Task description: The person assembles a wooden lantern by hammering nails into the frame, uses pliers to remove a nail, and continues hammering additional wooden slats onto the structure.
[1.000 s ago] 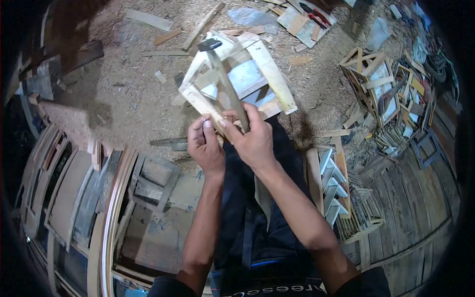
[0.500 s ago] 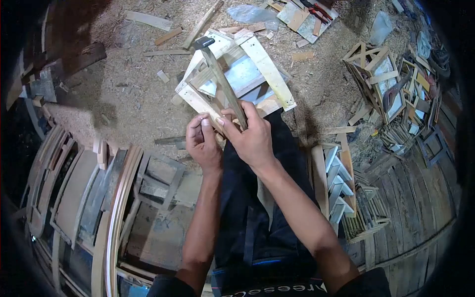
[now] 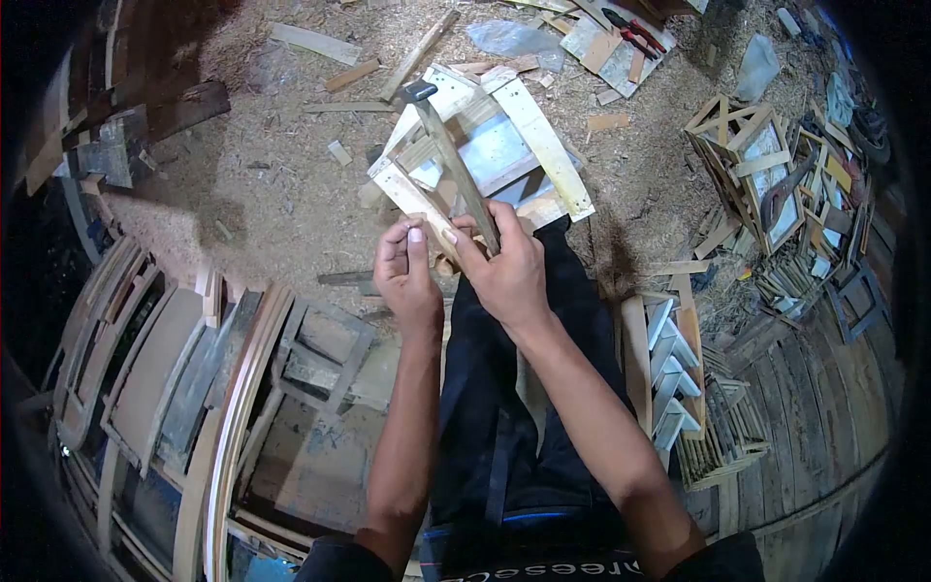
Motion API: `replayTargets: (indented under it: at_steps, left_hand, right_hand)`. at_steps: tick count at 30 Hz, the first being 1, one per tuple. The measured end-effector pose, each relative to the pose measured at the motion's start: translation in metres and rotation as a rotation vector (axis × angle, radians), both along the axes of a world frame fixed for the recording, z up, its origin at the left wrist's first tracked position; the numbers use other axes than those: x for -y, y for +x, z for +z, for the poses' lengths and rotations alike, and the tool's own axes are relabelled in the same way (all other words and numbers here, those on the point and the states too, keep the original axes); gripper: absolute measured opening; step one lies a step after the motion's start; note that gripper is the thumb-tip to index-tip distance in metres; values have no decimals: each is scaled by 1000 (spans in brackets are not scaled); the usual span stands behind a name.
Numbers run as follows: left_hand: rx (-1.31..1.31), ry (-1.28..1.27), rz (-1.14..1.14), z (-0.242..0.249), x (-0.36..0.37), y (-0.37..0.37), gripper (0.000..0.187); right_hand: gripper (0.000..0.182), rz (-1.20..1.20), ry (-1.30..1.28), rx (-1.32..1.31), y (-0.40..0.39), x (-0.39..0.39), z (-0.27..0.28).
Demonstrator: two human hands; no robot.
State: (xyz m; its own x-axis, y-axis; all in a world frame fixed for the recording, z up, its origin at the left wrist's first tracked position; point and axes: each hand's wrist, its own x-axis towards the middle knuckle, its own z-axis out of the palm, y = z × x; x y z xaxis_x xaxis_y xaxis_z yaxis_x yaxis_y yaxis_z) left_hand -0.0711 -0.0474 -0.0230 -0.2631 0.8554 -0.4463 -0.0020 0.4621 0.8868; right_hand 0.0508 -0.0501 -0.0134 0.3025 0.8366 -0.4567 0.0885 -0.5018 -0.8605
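Note:
A hammer (image 3: 453, 160) with a dark head and a wooden handle lies in the grip of my right hand (image 3: 506, 264), its head up and to the left. My left hand (image 3: 409, 274) is closed in a pinch beside the right one; whatever its fingertips hold is too small to make out. Under the hammer is a pale wooden frame (image 3: 539, 144) of several boards, with dark screw or nail marks at the corners. The near left board of that frame passes by my fingers.
Wood offcuts (image 3: 315, 43) and sawdust lie on the floor. Red-handled pliers (image 3: 630, 31) rest on a board at the top. Wooden frames (image 3: 320, 354) stand at the lower left, stacked slats (image 3: 722, 427) and a scrap pile (image 3: 819, 194) at the right.
The view has shifted, so the frame and floor items appear slightly lower and further right. My left hand has moved slightly away from my right hand, still pinched.

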Motion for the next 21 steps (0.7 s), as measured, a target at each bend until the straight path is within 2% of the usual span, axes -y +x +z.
replayTargets:
  at_steps: [4, 6, 12, 14, 19, 21]
  left_hand:
    - [-2, 85, -23, -11, 1, 0, 12]
    - [229, 31, 88, -11, 5, -1, 15]
    - [316, 11, 59, -19, 4, -11, 13]
    - [330, 16, 67, -19, 3, -12, 13]
    - [365, 34, 41, -18, 1, -9, 12]
    - [278, 36, 79, -17, 2, -6, 15]
  right_hand:
    - [33, 15, -1, 27, 1, 3, 0]
    - [34, 18, -9, 42, 1, 5, -2]
    - [47, 34, 68, -20, 5, 0, -8]
    - [51, 116, 58, 4, 8, -3, -10]
    - [49, 140, 79, 17, 8, 0, -14]
    - [48, 132, 87, 22, 6, 0, -11]
